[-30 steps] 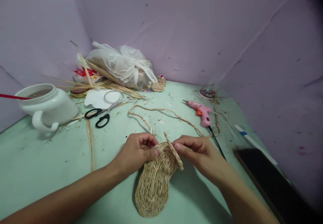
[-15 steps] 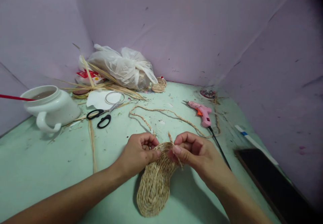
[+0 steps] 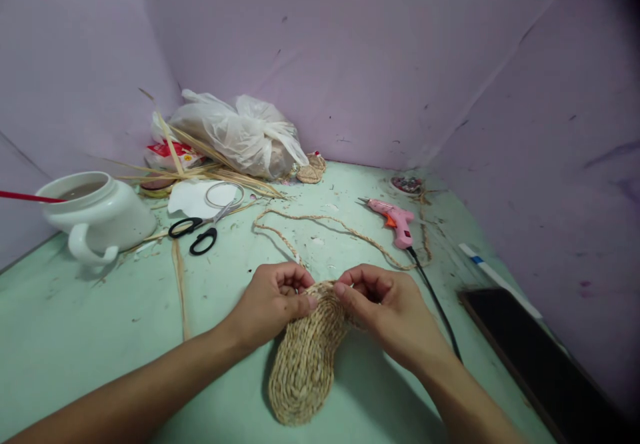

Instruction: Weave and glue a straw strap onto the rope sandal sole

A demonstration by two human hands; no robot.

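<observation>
A woven straw sole (image 3: 305, 364), oval and sandal-shaped, lies on the green table (image 3: 100, 324) close in front of me. My left hand (image 3: 273, 301) is closed on its far left edge, thumb on top. My right hand (image 3: 383, 304) is closed on the far right edge, pressing the braided end down against the sole. A loose braided straw cord (image 3: 320, 221) loops across the table just beyond both hands.
Black-handled scissors (image 3: 193, 231) and a white jug (image 3: 95, 217) sit at the left. A plastic bag (image 3: 240, 134) and straw stalks fill the back corner. A pink glue gun (image 3: 395, 221) with its black cable lies at the right, beside a dark slab (image 3: 525, 351).
The braided end that stood up from the sole's far rim has been folded down. My right hand shifted left onto the rim; my left hand stayed put.
</observation>
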